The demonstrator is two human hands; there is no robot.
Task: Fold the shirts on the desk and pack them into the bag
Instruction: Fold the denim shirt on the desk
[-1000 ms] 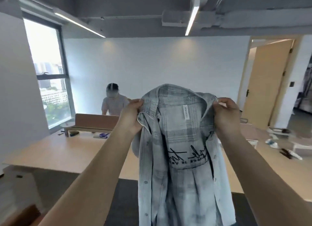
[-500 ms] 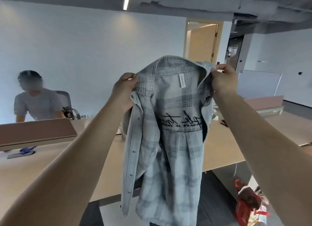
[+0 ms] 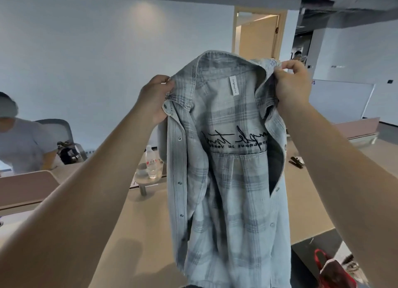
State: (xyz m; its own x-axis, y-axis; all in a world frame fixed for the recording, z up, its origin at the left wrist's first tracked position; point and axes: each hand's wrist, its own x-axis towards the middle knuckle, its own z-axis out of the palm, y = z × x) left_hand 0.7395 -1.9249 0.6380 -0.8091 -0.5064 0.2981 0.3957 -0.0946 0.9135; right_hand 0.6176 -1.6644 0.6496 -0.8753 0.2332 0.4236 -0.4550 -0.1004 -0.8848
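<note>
2 bare forearms reach up from the bottom corners. The left hand (image 3: 156,100) grips the shirt (image 3: 228,180) at its left shoulder, fingers (image 3: 165,87) curled over the cloth by the collar. The right hand (image 3: 290,85) pinches the right shoulder seam, its fingers (image 3: 288,65) bent round the fabric edge.

The shirt hangs in the air between the 2 hands, above the bench (image 3: 146,218) and not touching it. It is pale blue-grey plaid, unbuttoned, with its inside facing the camera. A white label sits below the collar. Black script shows mirrored through the back panel. The snap placket runs down the left front edge, and the hem drops past the bottom of the frame.

A red bag (image 3: 331,272) stands on the dark floor at lower right, beside the bench edge. How open it is cannot be told.

Farther along the bench, left of the shirt, a clear bottle (image 3: 150,160) stands on a round grey stand. A small dark object (image 3: 296,161) lies to the right of the shirt.

At far left a person in a grey tee (image 3: 21,145) sits behind a brown divider (image 3: 23,186). Beyond are a white wall, an open wooden door (image 3: 256,35) and a whiteboard (image 3: 342,100).
</note>
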